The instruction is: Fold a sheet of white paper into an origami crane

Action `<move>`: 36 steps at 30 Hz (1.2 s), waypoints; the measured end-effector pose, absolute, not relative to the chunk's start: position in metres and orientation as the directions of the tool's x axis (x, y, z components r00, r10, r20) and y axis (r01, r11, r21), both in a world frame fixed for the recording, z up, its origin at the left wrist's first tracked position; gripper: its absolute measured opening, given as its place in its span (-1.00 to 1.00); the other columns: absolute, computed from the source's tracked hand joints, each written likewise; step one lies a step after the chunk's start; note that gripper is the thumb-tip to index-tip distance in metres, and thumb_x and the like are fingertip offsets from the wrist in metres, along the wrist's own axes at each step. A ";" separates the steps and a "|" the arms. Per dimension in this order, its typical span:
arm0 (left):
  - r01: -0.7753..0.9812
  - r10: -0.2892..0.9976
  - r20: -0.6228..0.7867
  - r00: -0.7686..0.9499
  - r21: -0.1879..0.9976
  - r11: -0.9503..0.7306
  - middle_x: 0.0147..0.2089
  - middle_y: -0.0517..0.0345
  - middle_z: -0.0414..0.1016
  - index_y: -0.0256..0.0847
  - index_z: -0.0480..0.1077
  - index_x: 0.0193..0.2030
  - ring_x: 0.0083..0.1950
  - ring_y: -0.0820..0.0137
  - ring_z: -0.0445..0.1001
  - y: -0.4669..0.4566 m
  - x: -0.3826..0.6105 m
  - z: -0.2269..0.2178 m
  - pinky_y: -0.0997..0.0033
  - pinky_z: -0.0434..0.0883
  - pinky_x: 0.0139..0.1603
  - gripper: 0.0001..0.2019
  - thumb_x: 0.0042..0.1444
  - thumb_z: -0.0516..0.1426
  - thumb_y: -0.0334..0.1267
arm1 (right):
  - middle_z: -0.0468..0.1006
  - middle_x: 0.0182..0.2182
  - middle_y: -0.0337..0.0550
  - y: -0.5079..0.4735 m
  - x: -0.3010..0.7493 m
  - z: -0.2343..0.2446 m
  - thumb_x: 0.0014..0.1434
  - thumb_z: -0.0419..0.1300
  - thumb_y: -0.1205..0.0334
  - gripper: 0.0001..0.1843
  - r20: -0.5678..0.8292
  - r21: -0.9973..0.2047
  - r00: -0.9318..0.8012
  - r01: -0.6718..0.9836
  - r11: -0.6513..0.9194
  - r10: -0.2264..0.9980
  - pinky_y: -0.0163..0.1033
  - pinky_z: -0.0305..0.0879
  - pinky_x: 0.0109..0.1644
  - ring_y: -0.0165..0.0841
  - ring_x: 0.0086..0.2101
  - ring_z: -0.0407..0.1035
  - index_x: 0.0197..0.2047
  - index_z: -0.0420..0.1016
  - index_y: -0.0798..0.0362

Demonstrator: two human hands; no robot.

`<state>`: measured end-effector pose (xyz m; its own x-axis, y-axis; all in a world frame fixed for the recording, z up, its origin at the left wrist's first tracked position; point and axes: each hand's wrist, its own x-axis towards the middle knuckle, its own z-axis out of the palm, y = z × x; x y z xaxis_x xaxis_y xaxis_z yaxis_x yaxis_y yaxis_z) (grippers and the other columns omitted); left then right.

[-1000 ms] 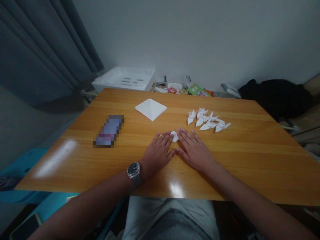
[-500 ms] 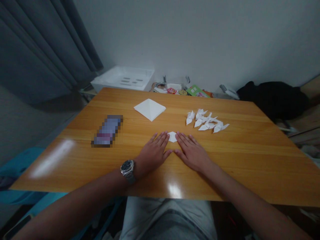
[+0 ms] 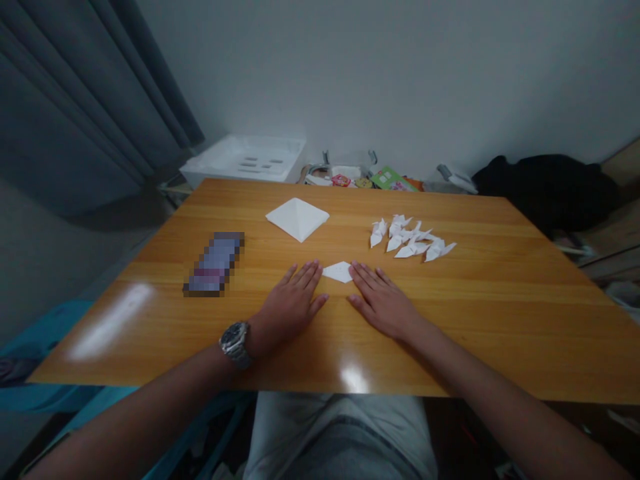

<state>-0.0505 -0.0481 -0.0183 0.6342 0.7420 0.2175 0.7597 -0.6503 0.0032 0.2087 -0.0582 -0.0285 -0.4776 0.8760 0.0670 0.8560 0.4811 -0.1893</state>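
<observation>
A small folded piece of white paper [image 3: 339, 272] lies flat on the wooden table, its left end narrowing to a point. My left hand [image 3: 293, 297], a metal watch on its wrist, rests palm down with outstretched fingers at that pointed end. On the other side, my right hand [image 3: 383, 297] lies flat, its fingertips covering the paper's right end. Beyond the hands, to the right, stand several folded white paper cranes [image 3: 413, 239] in a cluster. Farther back on the left is a larger diamond-shaped sheet of white paper [image 3: 298, 219] with a crease down it.
A blurred-out phone-like object [image 3: 215, 263] lies on the left of the wooden table [image 3: 475, 320]. Behind the far edge are a white plastic tray [image 3: 250, 157], assorted packets [image 3: 393, 179] and a black cloth-like heap [image 3: 545, 190]. A blue chair [image 3: 45, 347] stands at the left.
My left hand has slid left along the paper, uncovering its pointed left end. The right hand stays pressed on the other end. The view has shifted slightly.
</observation>
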 end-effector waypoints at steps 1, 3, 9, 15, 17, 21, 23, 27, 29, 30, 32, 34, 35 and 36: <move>0.760 0.743 0.217 0.633 0.006 -0.650 0.48 -0.32 0.16 -0.49 0.17 0.44 0.53 0.11 0.13 -0.048 -0.051 -0.020 -0.05 0.12 0.52 -0.41 0.48 -0.13 -0.06 | -0.01 0.50 0.00 -0.058 0.208 -0.028 0.50 -0.21 -0.09 -0.29 0.066 -0.189 -0.474 0.858 0.478 0.878 0.08 -0.11 0.52 -0.20 0.47 -0.09 0.54 -0.01 0.14; 0.759 0.745 0.210 0.634 0.019 -0.651 0.49 -0.33 0.15 -0.50 0.15 0.45 0.53 0.10 0.12 -0.046 -0.051 -0.023 -0.03 0.13 0.52 -0.40 0.48 -0.12 -0.04 | 0.02 0.49 0.00 -0.058 0.207 -0.027 0.50 -0.20 -0.09 -0.30 0.066 -0.191 -0.466 0.862 0.469 0.882 0.09 -0.09 0.52 -0.19 0.46 -0.06 0.54 0.01 0.11; 0.771 0.761 0.233 0.605 0.064 -0.633 0.51 -0.40 0.08 -0.54 0.10 0.45 0.55 0.06 0.05 -0.048 -0.048 -0.020 0.01 0.17 0.50 -0.34 0.46 -0.09 0.01 | 0.05 0.49 0.02 -0.060 0.201 -0.025 0.49 -0.17 -0.08 -0.30 0.085 -0.195 -0.448 0.869 0.455 0.890 0.07 -0.07 0.51 -0.18 0.45 -0.03 0.53 0.04 0.13; 0.655 0.655 0.197 0.730 0.074 -0.752 0.55 -0.05 0.07 -0.23 0.15 0.47 0.57 0.18 0.01 -0.048 -0.042 -0.006 0.09 0.08 0.55 -0.49 0.46 -0.03 -0.15 | 0.10 0.47 0.05 -0.059 0.200 -0.026 0.49 -0.16 -0.09 -0.29 0.098 -0.209 -0.440 0.868 0.450 0.893 0.06 -0.03 0.51 -0.16 0.44 0.01 0.50 0.10 0.18; 0.632 0.635 0.185 0.750 0.084 -0.770 0.53 -0.06 0.11 -0.25 0.15 0.47 0.55 0.18 0.08 -0.043 -0.040 -0.007 0.09 0.11 0.53 -0.49 0.46 -0.04 -0.15 | 0.12 0.46 0.07 -0.057 0.201 -0.025 0.49 -0.16 -0.07 -0.30 0.097 -0.215 -0.451 0.861 0.461 0.887 0.05 -0.03 0.50 -0.15 0.44 0.02 0.49 0.13 0.23; 0.629 0.640 0.181 0.747 0.117 -0.768 0.43 -0.08 0.30 -0.25 0.23 0.43 0.43 0.22 0.29 -0.030 -0.034 -0.007 0.12 0.18 0.48 -0.52 0.46 -0.04 -0.15 | 0.27 0.40 0.10 -0.047 0.206 -0.017 0.49 -0.11 -0.03 -0.36 0.114 -0.221 -0.481 0.841 0.494 0.869 0.03 0.10 0.45 -0.12 0.37 0.18 0.42 0.26 0.22; 0.635 0.648 0.177 0.741 0.128 -0.762 0.30 -0.08 0.44 -0.26 0.35 0.32 0.29 0.21 0.42 -0.023 -0.031 -0.004 0.15 0.29 0.39 -0.58 0.45 -0.02 -0.15 | 0.38 0.34 0.09 -0.039 0.207 -0.010 0.48 -0.07 0.00 -0.43 0.125 -0.223 -0.496 0.830 0.512 0.859 0.01 0.20 0.38 -0.10 0.28 0.29 0.34 0.39 0.17; 0.629 0.644 0.176 0.745 0.137 -0.765 0.11 -0.06 0.51 -0.24 0.49 0.13 0.10 0.21 0.48 -0.009 -0.024 0.003 0.19 0.41 0.18 -0.68 0.42 0.02 -0.18 | 0.53 0.16 0.10 -0.022 0.205 -0.002 0.42 0.08 0.12 -0.63 0.157 -0.223 -0.549 0.790 0.571 0.821 -0.02 0.29 0.27 -0.13 0.13 0.40 0.09 0.58 0.13; 0.624 0.642 0.176 0.747 0.151 -0.767 0.07 -0.04 0.51 -0.22 0.52 0.08 0.05 0.23 0.48 -0.004 -0.023 0.005 0.21 0.42 0.13 -0.70 0.42 0.04 -0.18 | 0.57 0.07 0.10 -0.016 0.204 -0.003 0.40 0.13 0.17 -0.70 0.190 -0.252 -0.544 0.778 0.576 0.817 -0.04 0.34 0.21 -0.14 0.07 0.41 0.00 0.61 0.14; 0.628 0.647 0.177 0.741 0.159 -0.762 0.04 -0.03 0.51 -0.21 0.54 0.05 0.02 0.23 0.48 -0.002 -0.022 0.005 0.21 0.42 0.10 -0.72 0.41 0.06 -0.18 | 0.58 0.03 0.09 -0.014 0.204 -0.005 0.38 0.15 0.18 -0.73 0.205 -0.267 -0.540 0.771 0.577 0.816 -0.05 0.36 0.18 -0.14 0.05 0.42 -0.03 0.61 0.14; 0.641 0.666 0.177 0.725 0.181 -0.746 0.01 -0.01 0.50 -0.20 0.56 0.02 -0.01 0.24 0.47 0.002 -0.021 0.003 0.23 0.43 0.05 -0.75 0.38 0.11 -0.16 | 0.58 0.00 0.08 -0.011 0.205 -0.011 0.35 0.19 0.21 -0.77 0.231 -0.295 -0.541 0.753 0.588 0.809 -0.03 0.38 0.15 -0.13 0.02 0.43 -0.04 0.60 0.13; 0.655 0.689 0.179 0.702 0.217 -0.724 -0.01 0.02 0.50 -0.18 0.56 0.00 -0.03 0.24 0.47 0.004 -0.021 0.000 0.25 0.43 0.02 -0.77 0.36 0.15 -0.15 | 0.59 -0.01 0.08 -0.009 0.207 -0.018 0.33 0.22 0.24 -0.80 0.258 -0.315 -0.551 0.728 0.609 0.793 -0.01 0.40 0.14 -0.11 0.01 0.44 -0.05 0.59 0.12; 0.659 0.700 0.186 0.690 0.239 -0.713 -0.02 0.03 0.50 -0.17 0.57 -0.01 -0.03 0.24 0.46 0.005 -0.021 -0.002 0.26 0.42 0.02 -0.78 0.35 0.16 -0.15 | 0.59 -0.01 0.07 -0.009 0.208 -0.021 0.33 0.23 0.26 -0.82 0.279 -0.324 -0.547 0.720 0.613 0.789 0.01 0.40 0.13 -0.11 0.01 0.45 -0.05 0.59 0.12; 0.660 0.709 0.195 0.678 0.262 -0.704 -0.02 0.04 0.50 -0.16 0.57 -0.02 -0.03 0.25 0.46 0.006 -0.021 -0.004 0.26 0.42 0.01 -0.78 0.35 0.16 -0.14 | 0.60 -0.02 0.07 -0.008 0.209 -0.024 0.32 0.24 0.26 -0.82 0.301 -0.336 -0.543 0.708 0.620 0.784 0.02 0.41 0.13 -0.10 0.00 0.45 -0.05 0.59 0.12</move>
<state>-0.0207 0.0060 -0.0044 0.6779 0.7089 0.1950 0.6603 -0.7036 0.2624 0.2087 -0.0085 -0.0240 -0.5434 0.7837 0.3009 0.7084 0.6204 -0.3364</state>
